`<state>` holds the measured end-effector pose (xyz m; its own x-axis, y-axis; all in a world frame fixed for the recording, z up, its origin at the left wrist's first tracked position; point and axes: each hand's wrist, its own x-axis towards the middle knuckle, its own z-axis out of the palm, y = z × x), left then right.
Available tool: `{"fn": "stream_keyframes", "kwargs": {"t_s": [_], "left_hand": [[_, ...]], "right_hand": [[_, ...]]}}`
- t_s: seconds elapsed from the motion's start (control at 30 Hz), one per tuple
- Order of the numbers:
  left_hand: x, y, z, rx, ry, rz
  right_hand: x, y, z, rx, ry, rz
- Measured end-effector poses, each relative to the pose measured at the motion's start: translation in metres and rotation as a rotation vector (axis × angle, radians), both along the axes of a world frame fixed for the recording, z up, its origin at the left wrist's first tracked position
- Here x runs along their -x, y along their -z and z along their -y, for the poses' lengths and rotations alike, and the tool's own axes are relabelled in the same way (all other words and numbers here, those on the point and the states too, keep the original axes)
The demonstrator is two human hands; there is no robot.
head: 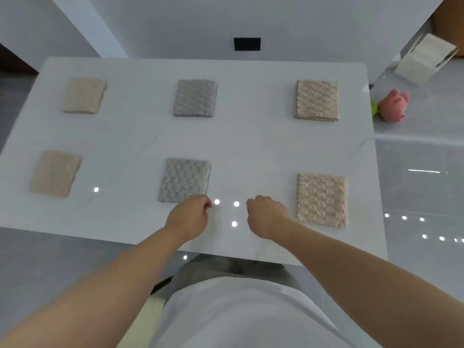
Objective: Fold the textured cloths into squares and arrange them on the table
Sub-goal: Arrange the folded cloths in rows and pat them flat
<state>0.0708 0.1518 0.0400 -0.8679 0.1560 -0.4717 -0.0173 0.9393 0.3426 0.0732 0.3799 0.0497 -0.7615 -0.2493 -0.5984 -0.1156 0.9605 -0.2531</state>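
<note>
Several folded square cloths lie in two rows on the white table (251, 146). The far row holds a cream cloth (84, 95), a grey cloth (195, 98) and a beige cloth (316, 100). The near row holds a beige cloth (55, 173), a grey cloth (184, 180) and a peach cloth (322, 199). My left hand (189, 217) hovers with curled fingers at the near grey cloth's front right corner and holds nothing. My right hand (266, 216) is curled too, just left of the peach cloth, not touching it.
A pink plush toy (393, 105) lies on the glossy floor right of the table. Behind it stands a pale cardboard box (424, 60). A black panel (247, 43) is set in the far wall. The table's near edge (226, 254) is close to my body.
</note>
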Motion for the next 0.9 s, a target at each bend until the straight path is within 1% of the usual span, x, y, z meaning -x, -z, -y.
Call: {"fn": "stream_keyframes", "kwargs": {"t_s": [0.13, 0.23, 0.33, 0.43, 0.5, 0.57, 0.7, 0.8, 0.9], "left_hand": [[0.034, -0.006, 0.04, -0.02, -0.017, -0.027], [0.072, 0.003, 0.072, -0.055, -0.049, -0.06], [0.105, 0.011, 0.095, -0.101, -0.007, -0.109], [0.143, 0.015, 0.125, -0.148, 0.099, -0.113], [0.169, 0.016, 0.14, -0.154, 0.18, -0.128], [0.197, 0.016, 0.147, -0.159, 0.241, -0.133], [0.246, 0.014, 0.148, -0.166, 0.32, -0.186], [0.275, 0.016, 0.143, -0.164, 0.376, -0.26], [0.298, 0.02, 0.142, -0.151, 0.374, -0.321]], "right_hand": [[0.023, 0.005, 0.041, 0.04, 0.052, 0.006], [0.048, 0.015, 0.069, 0.041, 0.124, 0.011], [0.073, 0.024, 0.092, 0.032, 0.284, -0.022], [0.095, 0.025, 0.127, 0.061, 0.515, -0.081], [0.109, 0.023, 0.143, 0.069, 0.587, -0.131], [0.124, 0.018, 0.153, 0.074, 0.611, -0.162], [0.161, 0.01, 0.161, 0.069, 0.588, -0.25], [0.197, 0.014, 0.16, 0.104, 0.564, -0.31], [0.236, 0.025, 0.156, 0.178, 0.643, -0.321]]}}
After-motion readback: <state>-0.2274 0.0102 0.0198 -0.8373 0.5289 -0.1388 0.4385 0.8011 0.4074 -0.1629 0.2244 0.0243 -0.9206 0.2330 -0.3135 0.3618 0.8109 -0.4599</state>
